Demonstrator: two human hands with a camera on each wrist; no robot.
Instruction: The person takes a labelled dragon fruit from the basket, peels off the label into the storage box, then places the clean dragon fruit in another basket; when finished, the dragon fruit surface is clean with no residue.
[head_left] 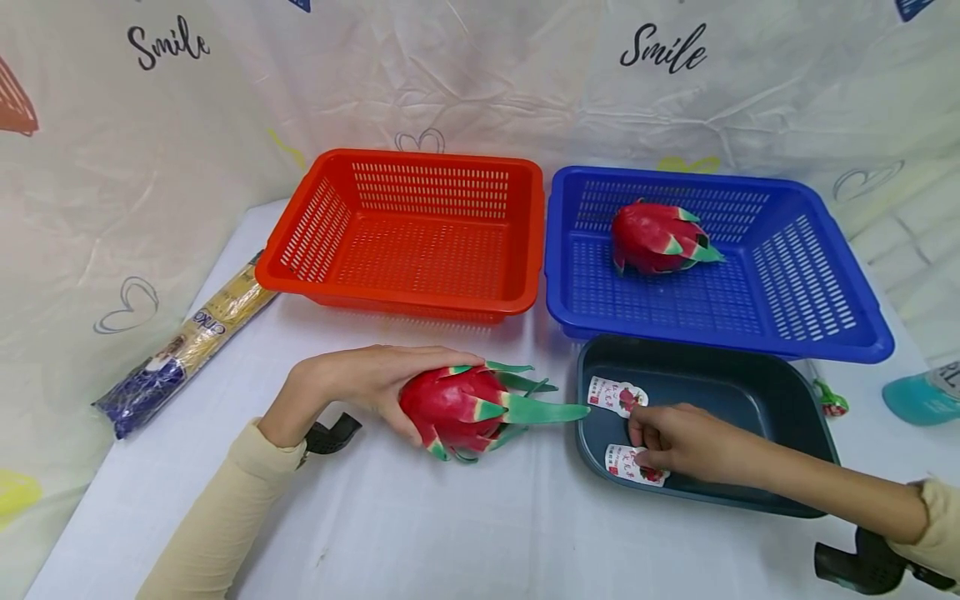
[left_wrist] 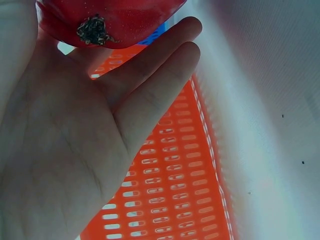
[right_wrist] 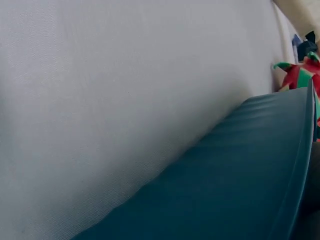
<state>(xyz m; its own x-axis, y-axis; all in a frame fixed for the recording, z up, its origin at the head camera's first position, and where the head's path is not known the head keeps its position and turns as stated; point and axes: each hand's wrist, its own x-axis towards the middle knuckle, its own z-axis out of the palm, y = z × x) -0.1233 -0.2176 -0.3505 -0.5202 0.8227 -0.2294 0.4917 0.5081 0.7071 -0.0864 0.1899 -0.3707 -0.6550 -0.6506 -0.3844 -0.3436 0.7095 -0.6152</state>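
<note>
A red dragon fruit (head_left: 453, 408) with green-tipped scales lies on the white table. My left hand (head_left: 375, 383) grips its blunt end, fingers along the far side and thumb on the near side. In the left wrist view, the fruit's (left_wrist: 110, 25) dark stem scar faces the palm (left_wrist: 60, 135). My right hand (head_left: 693, 446) reaches into a dark teal tray (head_left: 720, 375) with curled fingers. Its fingertips are between two dragon fruit labels, the upper label (head_left: 611, 395) and the lower label (head_left: 626, 462). The thumb overlaps the lower label; whether it is pinched I cannot tell.
Behind stand a red basket (head_left: 405, 300) and a blue basket (head_left: 675, 329) with another dragon fruit (head_left: 656, 237) inside. A pasta packet (head_left: 187, 342) lies at the left. A blue bottle (head_left: 926, 396) and a small wrapped item (head_left: 831, 402) are at the right.
</note>
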